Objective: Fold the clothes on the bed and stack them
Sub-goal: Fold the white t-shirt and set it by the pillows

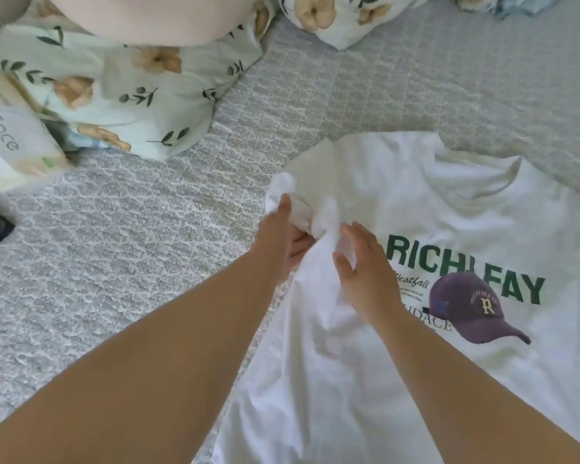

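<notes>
Two hands work: left hand grips the white shirt's bunched sleeve; right hand lies flat and loose on it.

Your bed, grey patterned cover: white T-shirt at 4 o'clock, floral pillows 11 o'clock, tissue pack 9 o'clock.

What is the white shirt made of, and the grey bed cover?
The shirt looks like soft, matte cotton knit: it bunches into loose folds where the left hand grips it. The print looks like flat ink. The bed cover seems a thicker woven or quilted cloth, with a raised flower pattern, though that is less sure.
</notes>
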